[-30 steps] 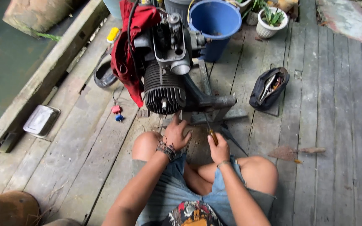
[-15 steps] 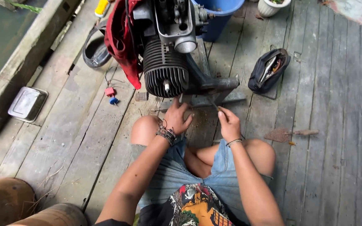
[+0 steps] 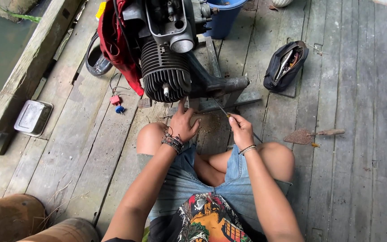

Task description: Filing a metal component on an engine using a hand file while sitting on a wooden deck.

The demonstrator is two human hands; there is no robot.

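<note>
The left hand (image 3: 183, 123) reaches, fingers spread, under the finned engine (image 3: 165, 74); the right hand (image 3: 242, 130) pinches a thin tool (image 3: 220, 107). A tool pouch (image 3: 285, 67), rusty trowel (image 3: 307, 135) and metal tin (image 3: 33, 117) lie around on the plank floor (image 3: 359, 134).

No packages, labels, signs or screens show on the deck.

Your engine (image 3: 166, 58) runs off the top edge, so its upper half is lost; the blue bucket (image 3: 222, 20) behind it is cut there too; the thin tool (image 3: 222, 109) in your right hand (image 3: 242, 131) hides its tip under the engine's base; the pouch's (image 3: 285, 67) contents are too small to tell.
</note>
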